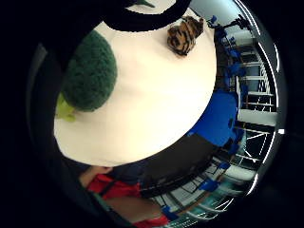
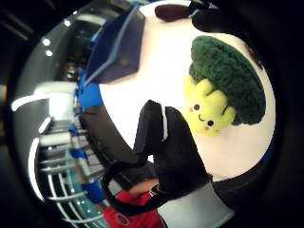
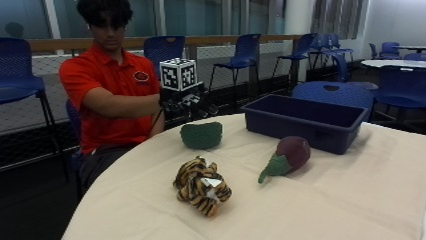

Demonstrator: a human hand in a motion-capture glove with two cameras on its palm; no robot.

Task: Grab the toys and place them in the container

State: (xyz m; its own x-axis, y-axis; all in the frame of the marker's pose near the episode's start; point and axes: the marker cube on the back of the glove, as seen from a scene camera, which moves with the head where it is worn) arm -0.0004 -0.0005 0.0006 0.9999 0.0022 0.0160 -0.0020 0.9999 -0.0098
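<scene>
1. The person sits at the far-left edge of the round counter (image 3: 346,200), which is covered with a cream cloth. The gloved right hand (image 3: 188,104) is raised above that edge.
2. The broccoli toy (image 3: 201,135) lies on the cloth just below and in front of the hand, apart from it. The thumb-side palm view shows its yellow face and green crown lying free beside a gloved thumb (image 2: 166,142).
3. I cannot tell how wide the fingers are; nothing shows inside them.
4. The blue container (image 3: 306,122) stands near the far edge, to the side of the broccoli, its open top unobstructed.
5. The eggplant toy (image 3: 287,156) lies just in front of the container, stalk end pointing toward the near edge.
6. The tiger toy (image 3: 201,185) lies nearer the near-left edge, well apart from the container, with the broccoli between it and the hand.
7. Blue chairs (image 3: 243,55) stand behind the counter.
</scene>
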